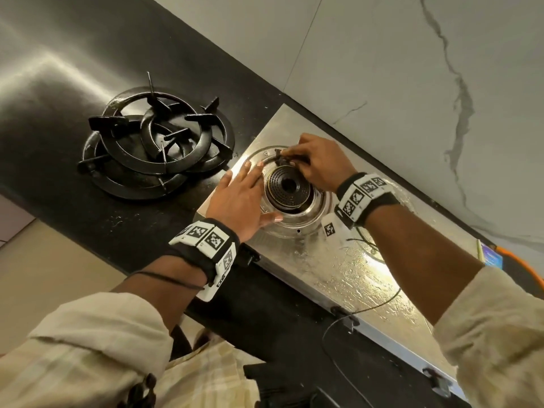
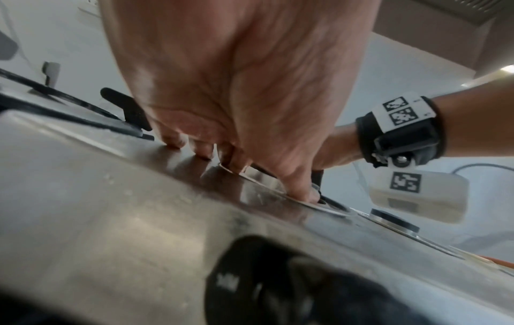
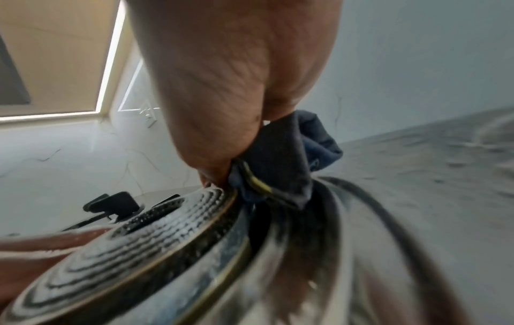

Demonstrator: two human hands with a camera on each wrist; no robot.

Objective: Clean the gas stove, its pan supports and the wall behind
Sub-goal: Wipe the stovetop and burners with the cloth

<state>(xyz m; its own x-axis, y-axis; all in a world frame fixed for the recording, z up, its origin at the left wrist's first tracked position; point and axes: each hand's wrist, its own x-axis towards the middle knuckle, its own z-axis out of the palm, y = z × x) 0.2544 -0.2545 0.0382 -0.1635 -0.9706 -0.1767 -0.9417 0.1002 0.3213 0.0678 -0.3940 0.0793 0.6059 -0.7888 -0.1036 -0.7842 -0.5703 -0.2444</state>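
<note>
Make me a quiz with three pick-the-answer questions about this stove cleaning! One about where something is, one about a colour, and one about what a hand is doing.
1. Where are the black cast-iron pan supports?
A. On the burner
B. Stacked on the dark countertop, left of the steel stove
C. On the wall

2. What colour is the small cloth?
A. Dark blue
B. Bright red
C. White

3. What is the left hand doing?
A. Holding a cup
B. Making a fist
C. Resting flat, fingers straight, on the stove beside the round black burner

Answers:
1 B: the head view shows them piled off the stove on the countertop.
2 A: the right wrist view shows dark blue fabric pinched by the right hand at the burner's edge.
3 C: the head and left wrist views show straight fingers touching the steel.
</note>
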